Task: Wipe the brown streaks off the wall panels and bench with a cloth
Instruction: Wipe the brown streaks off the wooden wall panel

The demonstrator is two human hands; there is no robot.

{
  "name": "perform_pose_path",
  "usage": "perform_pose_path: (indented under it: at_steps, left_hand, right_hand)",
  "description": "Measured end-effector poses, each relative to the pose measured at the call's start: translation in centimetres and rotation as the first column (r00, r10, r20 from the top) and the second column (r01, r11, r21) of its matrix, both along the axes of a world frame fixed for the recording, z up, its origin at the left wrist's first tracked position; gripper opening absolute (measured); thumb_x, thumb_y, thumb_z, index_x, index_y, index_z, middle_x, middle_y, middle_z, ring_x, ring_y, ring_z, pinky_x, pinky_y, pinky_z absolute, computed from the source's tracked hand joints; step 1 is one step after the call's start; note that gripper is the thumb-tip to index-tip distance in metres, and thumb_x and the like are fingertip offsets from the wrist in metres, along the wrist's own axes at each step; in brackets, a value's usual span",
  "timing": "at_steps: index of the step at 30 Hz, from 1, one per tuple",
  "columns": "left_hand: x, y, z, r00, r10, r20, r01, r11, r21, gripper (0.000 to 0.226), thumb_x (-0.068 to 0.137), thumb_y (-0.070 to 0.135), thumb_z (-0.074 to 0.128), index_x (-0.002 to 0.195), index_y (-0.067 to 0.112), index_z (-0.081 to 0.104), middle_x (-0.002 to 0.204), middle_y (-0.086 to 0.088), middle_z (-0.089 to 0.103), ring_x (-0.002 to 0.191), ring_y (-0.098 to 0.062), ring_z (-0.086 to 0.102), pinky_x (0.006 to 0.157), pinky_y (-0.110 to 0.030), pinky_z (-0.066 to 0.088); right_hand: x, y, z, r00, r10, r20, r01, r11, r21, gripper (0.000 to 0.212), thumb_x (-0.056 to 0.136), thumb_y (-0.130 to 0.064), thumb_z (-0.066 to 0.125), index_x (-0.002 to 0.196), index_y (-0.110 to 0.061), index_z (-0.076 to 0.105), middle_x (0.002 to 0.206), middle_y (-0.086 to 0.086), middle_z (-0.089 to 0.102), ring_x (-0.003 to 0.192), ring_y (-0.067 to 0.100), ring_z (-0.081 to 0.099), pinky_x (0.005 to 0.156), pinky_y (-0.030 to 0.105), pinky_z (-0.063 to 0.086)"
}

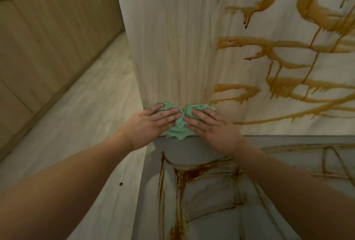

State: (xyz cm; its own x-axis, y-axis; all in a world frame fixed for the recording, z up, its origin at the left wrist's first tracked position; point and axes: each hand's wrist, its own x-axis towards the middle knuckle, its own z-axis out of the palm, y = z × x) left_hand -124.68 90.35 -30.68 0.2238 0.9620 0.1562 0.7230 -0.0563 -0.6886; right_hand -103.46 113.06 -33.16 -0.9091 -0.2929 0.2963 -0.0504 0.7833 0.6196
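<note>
Both — left hand point(151, 123), right hand point(213, 129) — press cloth point(176, 133) against wall panel point(172, 47).

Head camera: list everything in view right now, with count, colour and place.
wall: one, pale, centre and right; its left part bears no streaks
wall streaks: many, amber-brown with drips, on the wall's right part
bench: one, pale grey, below the wall
bench streaks: several, dark brown, across the bench top
cloth: one, green, bunched at the foot of the wall, just above the bench
floor: one, pale, left of the bench
dark spot: one, on the floor near the bench edge
side panels: tan, far left
left hand: one, fingers straight, pressing the cloth's left half
right hand: one, fingers straight, pressing the cloth's right half
</note>
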Motion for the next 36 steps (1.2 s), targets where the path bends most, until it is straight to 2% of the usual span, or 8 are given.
perform_pose_path:
  at_steps: [5,11,17,20,24,29,32,36]
  left_hand:
    - [1.6,1.5,-1.9,0.998,0.011,-0.055,-0.019,0.990,-0.137,0.072,0.099,0.032,0.058,0.156,0.014,0.016,0.167,-0.002,0.015,0.155,-0.015,0.006,0.128,-0.043,0.003]
    - [2.6,0.3,-0.8,0.979,0.117,-0.165,-0.157,0.955,-0.253,0.067,0.106,0.030,0.035,0.158,0.016,-0.006,0.168,-0.001,-0.013,0.152,-0.017,-0.021,0.120,-0.048,-0.022]
    - [5.8,3.0,-1.3,0.964,0.214,-0.158,-0.259,0.894,-0.366,0.061,0.110,0.027,0.031,0.164,0.018,0.002,0.166,0.004,-0.024,0.157,-0.015,-0.017,0.115,-0.044,-0.027]
    - [5.7,3.8,0.5,0.964,0.208,-0.163,-0.253,0.907,-0.336,0.062,0.111,0.029,0.027,0.165,0.023,-0.003,0.156,0.006,-0.034,0.157,-0.013,-0.017,0.111,-0.042,-0.035]
    - [4.4,4.5,7.7,0.996,0.011,-0.083,-0.015,0.999,-0.044,0.070,0.093,0.031,0.053,0.160,0.025,0.033,0.169,0.001,0.003,0.158,-0.016,0.002,0.127,-0.046,-0.007]
    - [5.2,6.1,15.8,0.998,0.051,0.022,-0.055,0.943,0.327,0.067,0.100,0.050,0.031,0.163,0.028,0.026,0.171,-0.006,0.016,0.159,-0.027,0.008,0.127,-0.055,0.009]
    - [7.3,5.6,11.6,0.990,0.100,0.096,-0.119,0.968,0.222,0.070,0.093,0.050,0.036,0.156,0.023,0.044,0.168,-0.006,0.026,0.157,-0.029,0.019,0.125,-0.059,0.017]
    - [7.9,4.3,8.5,0.991,0.115,0.064,-0.114,0.993,-0.028,0.074,0.076,0.037,0.035,0.144,0.024,0.060,0.163,0.001,0.038,0.154,-0.020,0.031,0.124,-0.052,0.019]
  right_hand:
    - [1.1,-0.5,-1.3,0.951,-0.170,0.258,0.151,0.984,0.093,0.064,0.093,-0.033,0.069,0.153,-0.023,0.048,0.162,-0.008,0.041,0.156,0.021,0.026,0.126,0.044,-0.003]
    - [0.9,-2.5,-1.6,0.914,-0.207,0.350,0.191,0.978,0.082,0.061,0.110,-0.031,0.035,0.166,-0.025,0.010,0.173,-0.009,-0.001,0.159,0.021,-0.011,0.118,0.044,-0.029]
    - [4.2,0.3,1.5,0.798,-0.291,0.527,0.280,0.954,0.103,0.058,0.113,-0.029,0.027,0.166,-0.023,0.004,0.172,-0.013,-0.006,0.157,0.014,-0.018,0.116,0.033,-0.032]
    - [5.7,1.3,3.8,0.781,-0.260,0.568,0.278,0.959,0.058,0.055,0.111,-0.027,0.020,0.165,-0.019,0.019,0.172,-0.012,0.006,0.159,0.013,-0.008,0.124,0.032,-0.014]
    - [7.3,3.7,8.5,0.980,-0.084,0.179,0.098,0.993,-0.070,0.052,0.099,-0.023,0.031,0.138,-0.018,0.066,0.158,-0.006,0.048,0.151,0.024,0.037,0.126,0.043,0.021]
    - [8.5,4.5,11.8,0.904,-0.340,-0.260,0.230,0.899,-0.373,0.063,0.091,-0.034,0.048,0.152,-0.019,0.051,0.169,-0.002,0.028,0.154,0.036,0.026,0.127,0.051,0.022]
    - [8.4,1.8,6.4,0.922,-0.371,-0.108,0.285,0.843,-0.457,0.070,0.087,-0.042,0.049,0.154,-0.021,0.047,0.170,-0.005,0.020,0.155,0.036,0.022,0.123,0.056,0.029]
    - [9.2,0.1,2.8,0.935,-0.353,0.008,0.327,0.856,-0.400,0.074,0.075,-0.030,0.069,0.147,-0.021,0.055,0.169,-0.008,0.025,0.154,0.026,0.021,0.126,0.045,0.012]
